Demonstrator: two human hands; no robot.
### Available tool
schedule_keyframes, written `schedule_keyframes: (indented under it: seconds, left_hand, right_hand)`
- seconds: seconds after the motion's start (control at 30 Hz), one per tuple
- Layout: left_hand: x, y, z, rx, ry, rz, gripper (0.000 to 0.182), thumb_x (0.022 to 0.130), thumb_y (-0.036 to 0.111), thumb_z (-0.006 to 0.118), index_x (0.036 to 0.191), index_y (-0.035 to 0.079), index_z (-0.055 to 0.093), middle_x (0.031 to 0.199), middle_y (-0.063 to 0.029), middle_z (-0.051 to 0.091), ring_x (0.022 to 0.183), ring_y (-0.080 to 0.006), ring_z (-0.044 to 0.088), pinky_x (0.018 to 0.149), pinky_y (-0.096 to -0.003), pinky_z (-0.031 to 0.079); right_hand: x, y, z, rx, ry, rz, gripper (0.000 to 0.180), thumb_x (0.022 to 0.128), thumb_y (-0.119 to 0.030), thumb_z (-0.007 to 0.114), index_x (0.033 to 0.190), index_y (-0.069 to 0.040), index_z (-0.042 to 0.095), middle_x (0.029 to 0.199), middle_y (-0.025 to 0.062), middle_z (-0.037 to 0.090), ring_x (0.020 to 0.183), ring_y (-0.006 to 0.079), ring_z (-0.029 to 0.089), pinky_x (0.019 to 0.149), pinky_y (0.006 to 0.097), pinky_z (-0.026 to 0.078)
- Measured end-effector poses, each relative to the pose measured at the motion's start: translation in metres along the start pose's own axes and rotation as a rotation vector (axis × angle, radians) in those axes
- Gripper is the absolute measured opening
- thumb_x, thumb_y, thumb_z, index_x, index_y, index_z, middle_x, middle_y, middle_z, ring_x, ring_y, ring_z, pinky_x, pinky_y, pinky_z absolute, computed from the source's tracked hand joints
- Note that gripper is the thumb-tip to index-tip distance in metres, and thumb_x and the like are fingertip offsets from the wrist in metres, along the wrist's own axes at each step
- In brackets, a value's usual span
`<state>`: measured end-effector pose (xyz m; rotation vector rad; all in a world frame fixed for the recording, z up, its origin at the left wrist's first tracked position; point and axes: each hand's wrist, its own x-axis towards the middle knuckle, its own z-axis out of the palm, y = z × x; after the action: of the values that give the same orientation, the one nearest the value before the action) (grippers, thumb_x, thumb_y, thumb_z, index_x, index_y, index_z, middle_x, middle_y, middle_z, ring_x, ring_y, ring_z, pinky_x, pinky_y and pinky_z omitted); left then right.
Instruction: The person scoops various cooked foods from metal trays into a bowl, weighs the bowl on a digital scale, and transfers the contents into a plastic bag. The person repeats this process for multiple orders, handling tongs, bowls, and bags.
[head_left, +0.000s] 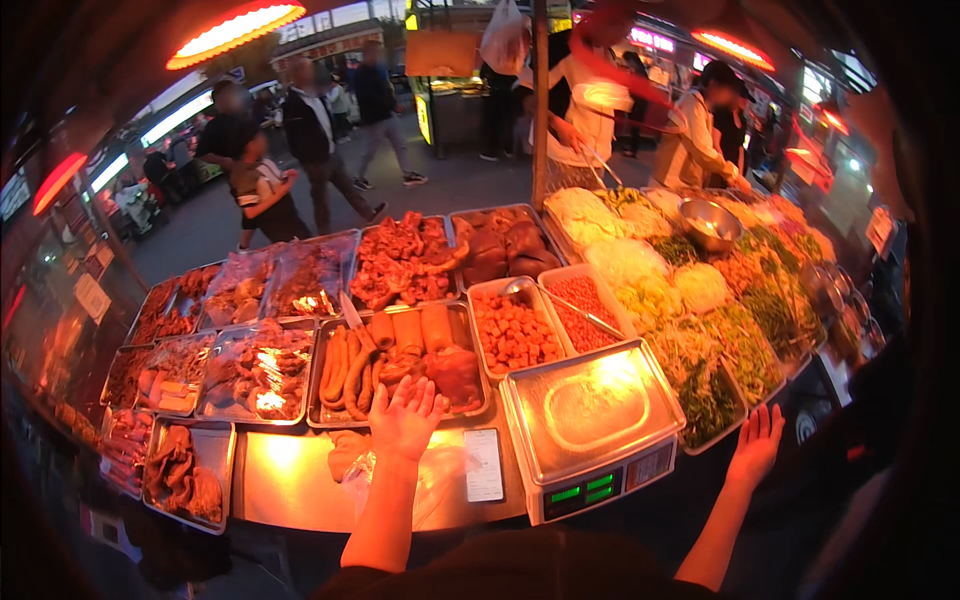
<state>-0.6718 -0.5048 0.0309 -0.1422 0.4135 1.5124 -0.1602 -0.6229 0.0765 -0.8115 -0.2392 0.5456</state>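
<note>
My left hand (407, 418), palm up with fingers apart, holds nothing over the near edge of a metal tray (321, 412) of sausages (347, 367) and cooked meat. A knife (354, 315) lies at that tray's far left corner. Raised and empty, my right hand (756, 444) has its fingers spread, right of the greens tray. Between my hands stands a digital scale (596, 420) with a metal pan and a lit green display. A phone (484, 465) lies left of the scale, and clear plastic bags (435, 480) lie by my left forearm.
Trays of meat (409, 259) fill the left and back. Tubs of diced food (516, 330) and peanuts (581, 309), with a ladle (570, 306), adjoin heaped shredded vegetables (649, 300) and a steel bowl (709, 223). Beyond a post (539, 112), a person (592, 105) holds tongs (600, 166); others walk past.
</note>
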Motion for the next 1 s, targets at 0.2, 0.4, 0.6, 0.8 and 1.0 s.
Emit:
schedule_keyframes:
  seconds: [0.2,0.4,0.6,0.8,1.0]
  left_hand:
    - [-0.022,0.013,-0.011,0.0,0.053,0.17,0.05,0.082,0.047,0.055,0.111,0.007,0.046,0.116,-0.0116,0.043,0.11,-0.0273,0.045,0.096,-0.0461,0.034]
    - [-0.033,0.022,-0.004,-0.059,0.01,0.283,0.049,0.084,0.047,0.053,0.112,0.008,0.046,0.122,-0.0118,0.042,0.117,-0.0271,0.042,0.1,-0.0468,0.032]
    - [-0.01,0.025,0.004,-0.009,-0.027,0.233,0.059,0.083,0.05,0.051,0.123,0.008,0.041,0.129,-0.0107,0.039,0.126,-0.033,0.035,0.1,-0.0561,0.027]
    - [-0.023,0.037,0.0,-0.109,0.06,0.253,0.069,0.084,0.048,0.053,0.138,0.014,0.028,0.148,-0.0123,0.018,0.133,-0.0332,0.026,0.1,-0.0599,0.022]
    - [0.001,0.015,0.009,-0.089,0.096,0.143,0.071,0.083,0.046,0.056,0.14,0.015,0.027,0.147,-0.0107,0.019,0.134,-0.0303,0.024,0.102,-0.0587,0.019]
  right_hand:
    - [0.035,0.007,-0.013,0.124,0.082,0.024,0.04,0.093,-0.038,0.049,0.122,-0.01,0.05,0.112,0.0027,0.056,0.092,0.0119,0.054,0.079,0.0247,0.045]
    - [0.06,0.003,-0.014,0.205,0.133,-0.002,0.037,0.093,-0.035,0.048,0.121,-0.011,0.052,0.107,0.0002,0.058,0.088,0.01,0.054,0.076,0.0243,0.045]
    - [0.051,-0.007,-0.016,0.237,0.182,-0.082,0.027,0.091,-0.03,0.051,0.108,-0.01,0.059,0.095,0.0013,0.063,0.079,0.0121,0.057,0.067,0.0273,0.046]
    - [0.04,0.005,0.028,0.377,0.161,-0.039,0.022,0.09,-0.026,0.051,0.095,-0.006,0.06,0.08,0.0056,0.061,0.065,0.0158,0.052,0.061,0.0302,0.042]
    - [0.029,-0.024,-0.001,0.314,0.133,-0.185,0.03,0.091,-0.032,0.051,0.106,-0.007,0.057,0.093,0.0079,0.062,0.075,0.0175,0.056,0.072,0.0328,0.046]
